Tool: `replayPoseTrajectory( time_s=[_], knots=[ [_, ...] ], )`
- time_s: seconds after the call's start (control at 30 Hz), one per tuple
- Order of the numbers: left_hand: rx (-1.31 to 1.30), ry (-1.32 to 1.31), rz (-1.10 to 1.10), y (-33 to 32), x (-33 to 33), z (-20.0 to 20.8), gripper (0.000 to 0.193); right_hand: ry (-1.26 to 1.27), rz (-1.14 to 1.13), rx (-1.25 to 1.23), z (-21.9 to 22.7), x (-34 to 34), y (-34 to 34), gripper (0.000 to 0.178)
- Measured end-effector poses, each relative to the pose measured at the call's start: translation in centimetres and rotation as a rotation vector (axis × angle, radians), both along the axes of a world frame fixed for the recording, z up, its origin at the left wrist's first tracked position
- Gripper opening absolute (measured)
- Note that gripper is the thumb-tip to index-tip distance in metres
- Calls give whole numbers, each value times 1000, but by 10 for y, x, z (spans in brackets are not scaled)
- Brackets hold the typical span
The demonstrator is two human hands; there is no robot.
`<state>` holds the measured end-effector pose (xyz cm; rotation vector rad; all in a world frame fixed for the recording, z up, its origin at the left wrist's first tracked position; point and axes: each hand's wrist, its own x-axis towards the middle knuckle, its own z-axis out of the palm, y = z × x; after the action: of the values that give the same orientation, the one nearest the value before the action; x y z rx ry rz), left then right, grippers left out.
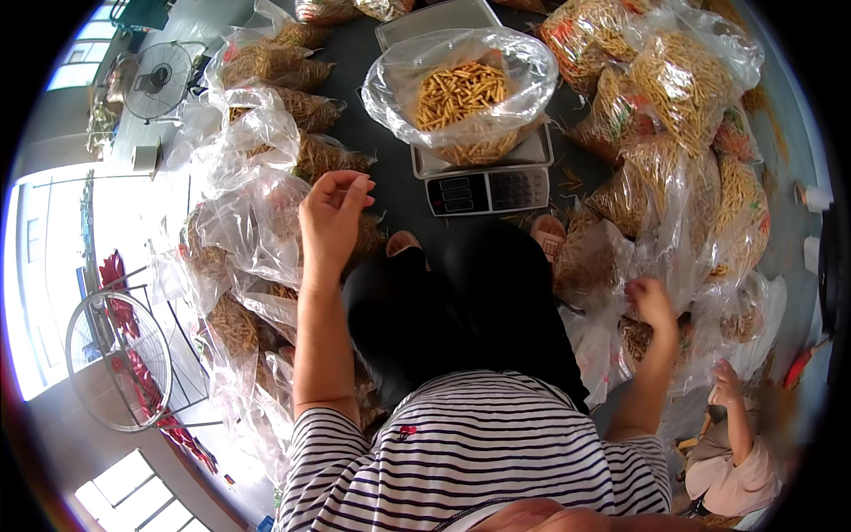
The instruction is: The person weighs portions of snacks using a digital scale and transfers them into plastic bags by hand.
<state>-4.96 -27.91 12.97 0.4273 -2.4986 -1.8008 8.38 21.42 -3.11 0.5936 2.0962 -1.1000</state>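
Note:
My left hand (335, 217) is raised beside the left row of filled bags, its fingers curled in against the thumb, with nothing visible in them. On the right, my right hand (651, 301) is at the clear plastic of the bags, fingers bent; whether plastic is between them is hidden. In front of my feet stands a digital scale (487, 191) with a dark display and keypad. On its pan sits an open clear plastic bag (377, 97), its mouth spread wide, partly filled with short golden-brown stick-shaped pieces (461, 93).
Filled clear bags (315, 155) line my left side, and larger bags (683, 89) are heaped on the right. Loose pieces (570, 180) lie on the floor by the scale. Fans (160, 80) stand at the left. Another person (731, 465) sits at the lower right.

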Motion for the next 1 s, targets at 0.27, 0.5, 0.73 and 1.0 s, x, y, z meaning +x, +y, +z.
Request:
replayPoseTrajectory(
  time_s=[0.27,0.5,0.73,1.0],
  knots=[
    [167,180,-130,41,19,-3,7,1044,614,5,151,-221,-202,27],
    [-137,334,-141,25,19,-10,2,674,955,580,15,-365,-341,32],
    [198,226,70,-4,21,-14,7,828,823,488,41,-346,-314,18],
    [234,260,177,-10,23,-15,8,823,266,-311,154,-206,-181,22]
  ],
)
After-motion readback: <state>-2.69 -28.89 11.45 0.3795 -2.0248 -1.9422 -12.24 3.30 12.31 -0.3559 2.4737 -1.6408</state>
